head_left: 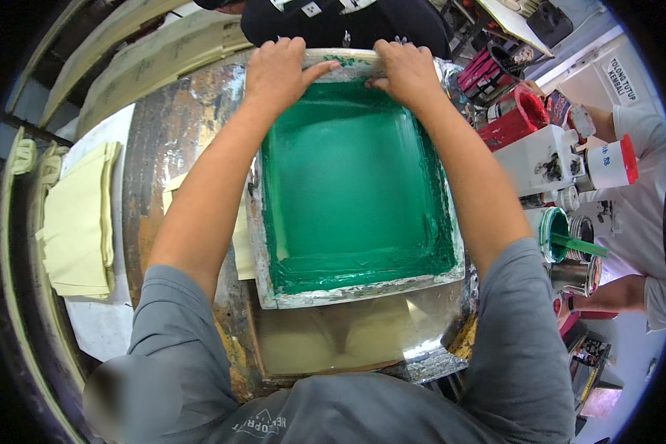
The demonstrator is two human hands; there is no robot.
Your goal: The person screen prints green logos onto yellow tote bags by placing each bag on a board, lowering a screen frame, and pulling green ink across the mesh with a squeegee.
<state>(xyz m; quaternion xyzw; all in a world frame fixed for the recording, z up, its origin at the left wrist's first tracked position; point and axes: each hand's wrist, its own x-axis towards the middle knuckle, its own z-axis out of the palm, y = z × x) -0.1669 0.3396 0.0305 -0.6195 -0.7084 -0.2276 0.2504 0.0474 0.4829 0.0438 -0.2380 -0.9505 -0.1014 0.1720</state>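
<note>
In front of me a screen-printing frame [362, 296] lies flat, its mesh coated with green ink [355, 185]. Along its far end runs a pale bar [340, 58] with green smears. Whether this bar is a squeegee handle or the frame's own far rail, I cannot tell. My left hand [280, 70] closes over the bar's left part, thumb pointing inward along the near face. At its right part my right hand [408, 72] grips likewise, fingers over the far side. Both arms reach straight out over the frame's sides.
A stack of pale yellow pieces [81, 222] lies on the left. Ink containers crowd the right, among them a red tub [518, 118] and a green-stained can [553, 231]. Co-workers [636, 163] stand at the right, and another person [348, 26] is beyond the far edge.
</note>
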